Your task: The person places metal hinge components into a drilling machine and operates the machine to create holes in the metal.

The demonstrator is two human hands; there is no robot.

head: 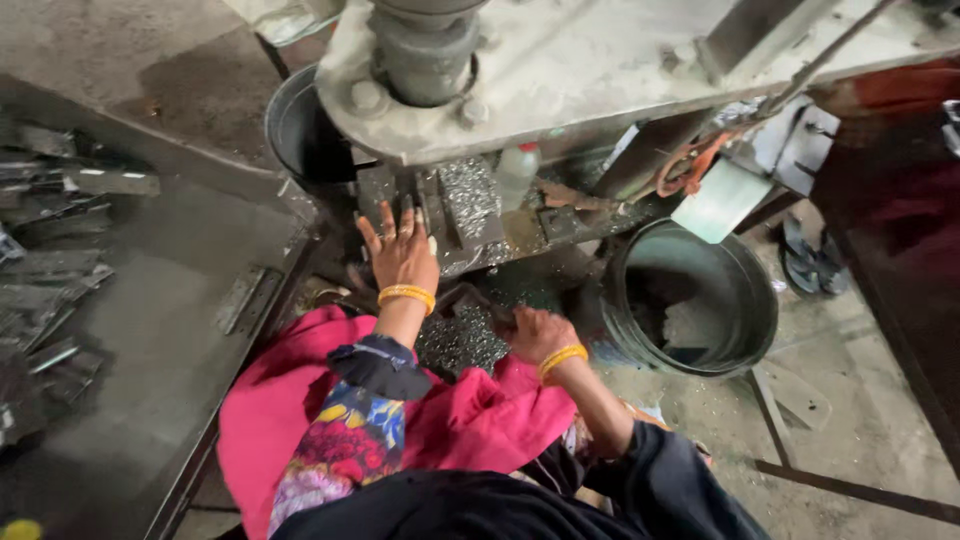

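Reaching to the press bed (470, 215), the left hand (400, 250) spreads open while the right hand (535, 332) (fingers hidden, grip unclear) rests on metal scraps (462, 340).

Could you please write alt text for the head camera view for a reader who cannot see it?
Seen from above, a person's left hand reaches with spread fingers to the die bed of a metal press, while the right hand rests on a pile of small metal pieces in their lap. A dark bucket stands at right.

A small white bottle with red cap (516, 172) stands under the press.
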